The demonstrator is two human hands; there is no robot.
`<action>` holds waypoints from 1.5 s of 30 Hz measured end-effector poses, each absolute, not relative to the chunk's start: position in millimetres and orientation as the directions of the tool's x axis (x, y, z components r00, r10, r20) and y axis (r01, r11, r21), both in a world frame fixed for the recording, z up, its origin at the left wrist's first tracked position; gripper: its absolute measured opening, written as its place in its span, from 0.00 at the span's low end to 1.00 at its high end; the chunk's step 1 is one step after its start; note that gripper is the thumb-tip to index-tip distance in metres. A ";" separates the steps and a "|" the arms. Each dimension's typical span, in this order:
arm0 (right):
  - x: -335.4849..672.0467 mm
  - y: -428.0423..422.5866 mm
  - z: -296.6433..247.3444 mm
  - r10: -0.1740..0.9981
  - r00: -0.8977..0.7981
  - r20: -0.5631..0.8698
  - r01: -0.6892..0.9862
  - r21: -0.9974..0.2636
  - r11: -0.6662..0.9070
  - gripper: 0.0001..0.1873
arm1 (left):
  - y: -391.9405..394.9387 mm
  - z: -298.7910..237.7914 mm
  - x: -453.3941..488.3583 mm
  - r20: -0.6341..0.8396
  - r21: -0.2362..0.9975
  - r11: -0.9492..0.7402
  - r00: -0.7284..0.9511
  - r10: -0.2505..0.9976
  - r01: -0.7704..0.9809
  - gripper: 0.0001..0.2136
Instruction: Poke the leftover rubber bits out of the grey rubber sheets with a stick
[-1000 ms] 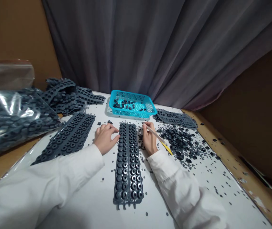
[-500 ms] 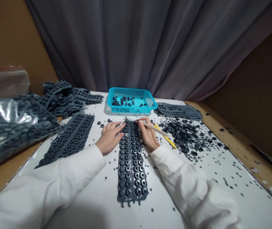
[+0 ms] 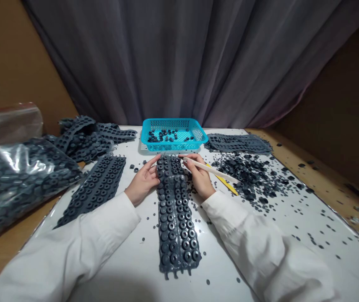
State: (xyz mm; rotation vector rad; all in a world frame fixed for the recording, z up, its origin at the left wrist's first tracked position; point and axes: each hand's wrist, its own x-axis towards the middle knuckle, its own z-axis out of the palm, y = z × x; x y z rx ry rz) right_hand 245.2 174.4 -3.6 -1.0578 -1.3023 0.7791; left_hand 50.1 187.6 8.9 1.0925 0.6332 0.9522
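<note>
A long dark grey rubber strip [image 3: 175,214] studded with round parts lies lengthwise on the white table [image 3: 292,235] in front of me. My left hand [image 3: 144,181] rests on its far left edge, fingers stretched along it. My right hand [image 3: 200,176] sits at the strip's far right edge, closed around a thin pale stick [image 3: 212,171] whose tip points at the strip's top.
A turquoise basket [image 3: 173,134] with small black parts stands beyond the strip. More strips lie at left [image 3: 96,184] and far left [image 3: 85,134], and one at right [image 3: 239,143]. Loose black parts [image 3: 251,176] are scattered right. A clear bag of parts [image 3: 12,172] sits left. A yellow tool [image 3: 226,184] lies under the stick.
Both hands have slid toward the far end of the strip, and the stick's tip now lies over the strip's top. The view has tilted slightly.
</note>
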 end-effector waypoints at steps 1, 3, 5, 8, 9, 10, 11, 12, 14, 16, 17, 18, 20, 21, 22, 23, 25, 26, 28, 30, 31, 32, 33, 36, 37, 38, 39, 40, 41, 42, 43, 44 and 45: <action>245.1 173.2 -1.4 0.909 0.170 0.382 0.111 -0.924 0.367 0.11 | 186.9 10.4 49.4 0.004 0.924 0.178 0.473 0.881 -0.339 0.45; 244.2 170.8 2.5 0.897 0.199 0.394 0.117 -0.919 0.377 0.11 | 185.6 12.4 48.6 -0.016 0.917 0.204 0.480 0.877 -0.342 0.48; 242.5 168.4 5.3 0.898 0.189 0.397 0.126 -0.917 0.378 0.11 | 184.5 13.1 48.5 -0.007 0.922 0.191 0.480 0.877 -0.336 0.48; 240.5 165.3 7.4 0.898 0.167 0.406 0.165 -0.910 0.381 0.11 | 183.7 12.9 48.7 0.020 0.932 0.156 0.473 0.881 -0.329 0.48; 240.3 164.5 7.5 0.893 0.172 0.416 0.188 -0.904 0.384 0.10 | 183.5 12.8 48.8 0.026 0.934 0.147 0.473 0.881 -0.326 0.48; 240.3 163.8 7.5 0.886 0.179 0.427 0.212 -0.897 0.388 0.10 | 183.3 12.9 48.8 0.030 0.936 0.142 0.476 0.879 -0.322 0.48; 240.5 163.2 7.5 0.879 0.187 0.438 0.236 -0.889 0.393 0.10 | 183.1 13.0 48.9 0.032 0.938 0.140 0.480 0.877 -0.318 0.48; 240.8 162.8 7.3 0.874 0.189 0.449 0.257 -0.881 0.397 0.10 | 182.9 13.3 48.9 0.032 0.939 0.140 0.484 0.874 -0.316 0.48; 241.3 162.1 7.1 0.867 0.182 0.464 0.287 -0.868 0.405 0.10 | 182.4 14.0 49.1 0.032 0.940 0.140 0.489 0.872 -0.312 0.49; 241.4 162.0 7.2 0.863 0.174 0.475 0.297 -0.861 0.414 0.10 | 181.9 14.7 49.1 0.033 0.942 0.135 0.486 0.873 -0.307 0.49; 241.3 162.1 7.3 0.861 0.175 0.478 0.296 -0.859 0.417 0.10 | 181.8 14.8 49.0 0.035 0.943 0.131 0.483 0.875 -0.305 0.49; 241.1 162.3 7.3 0.860 0.181 0.478 0.293 -0.860 0.417 0.10 | 181.7 14.8 48.8 0.036 0.944 0.128 0.480 0.877 -0.304 0.49; 240.5 162.8 7.2 0.861 0.191 0.471 0.283 -0.866 0.411 0.10 | 181.8 14.3 48.3 0.037 0.943 0.128 0.477 0.878 -0.308 0.49; 240.2 163.1 7.0 0.864 0.191 0.466 0.279 -0.870 0.408 0.10 | 181.9 13.9 48.0 0.037 0.941 0.130 0.477 0.878 -0.312 0.49; 239.9 163.3 6.7 0.867 0.187 0.462 0.274 -0.872 0.405 0.10 | 182.1 13.5 47.7 0.039 0.939 0.131 0.478 0.878 -0.317 0.50; 239.7 163.4 6.3 0.870 0.181 0.459 0.271 -0.873 0.404 0.10 | 182.3 13.0 47.4 0.040 0.938 0.132 0.479 0.877 -0.320 0.50; 239.5 163.6 5.5 0.875 0.168 0.453 0.269 -0.875 0.402 0.09 | 182.8 12.0 47.0 0.043 0.935 0.133 0.478 0.878 -0.329 0.50; 239.5 163.7 5.2 0.878 0.164 0.450 0.270 -0.877 0.398 0.09 | 183.0 11.5 46.9 0.042 0.934 0.135 0.476 0.878 -0.332 0.50; 239.6 163.7 4.9 0.880 0.164 0.445 0.271 -0.878 0.393 0.09 | 183.5 10.5 46.9 0.037 0.929 0.143 0.472 0.881 -0.341 0.50; 239.9 163.7 4.7 0.882 0.162 0.442 0.270 -0.880 0.392 0.09 | 183.9 9.9 46.9 0.030 0.924 0.155 0.469 0.883 -0.350 0.51; 240.0 163.7 4.6 0.884 0.159 0.440 0.269 -0.881 0.390 0.09 | 184.0 9.7 47.0 0.026 0.922 0.159 0.469 0.883 -0.352 0.51; 240.1 163.7 4.3 0.887 0.156 0.435 0.269 -0.883 0.386 0.09 | 184.0 9.7 47.1 0.023 0.922 0.163 0.468 0.883 -0.352 0.51; 240.2 163.8 4.0 0.890 0.155 0.430 0.270 -0.884 0.380 0.09 | 184.0 9.9 47.1 0.021 0.921 0.165 0.468 0.884 -0.352 0.50; 240.4 164.3 3.2 0.893 0.165 0.419 0.275 -0.889 0.366 0.10 | 183.9 10.7 47.2 0.014 0.922 0.169 0.467 0.884 -0.348 0.49; 240.4 164.5 3.3 0.892 0.173 0.418 0.273 -0.890 0.365 0.10 | 183.9 10.8 47.3 0.010 0.923 0.171 0.463 0.886 -0.345 0.49; 240.3 164.5 3.9 0.890 0.181 0.418 0.269 -0.892 0.364 0.10 | 184.1 10.8 47.3 0.006 0.924 0.169 0.456 0.890 -0.343 0.48; 240.1 164.3 5.0 0.889 0.187 0.418 0.260 -0.894 0.366 0.10 | 184.3 10.4 47.3 0.005 0.926 0.164 0.445 0.896 -0.341 0.48; 239.7 163.8 6.8 0.889 0.188 0.418 0.247 -0.896 0.369 0.10 | 184.6 9.7 47.3 0.004 0.928 0.158 0.432 0.902 -0.338 0.47; 239.0 162.9 9.2 0.890 0.182 0.419 0.234 -0.897 0.374 0.09 | 185.0 8.7 47.3 0.001 0.931 0.152 0.419 0.908 -0.332 0.47; 238.0 161.7 11.9 0.892 0.164 0.422 0.225 -0.896 0.382 0.09 | 185.4 7.5 47.3 -0.004 0.935 0.148 0.409 0.912 -0.321 0.45; 236.9 160.1 14.7 0.895 0.137 0.424 0.223 -0.894 0.390 0.08 | 185.8 6.0 47.4 -0.009 0.942 0.142 0.401 0.916 -0.304 0.43; 235.6 158.4 17.2 0.900 0.101 0.425 0.225 -0.891 0.396 0.07 | 186.2 4.4 47.6 -0.012 0.951 0.131 0.391 0.920 -0.280 0.39; 234.3 156.7 19.3 0.904 0.061 0.423 0.230 -0.887 0.400 0.07 | 186.4 2.7 47.8 -0.008 0.962 0.111 0.380 0.925 -0.249 0.34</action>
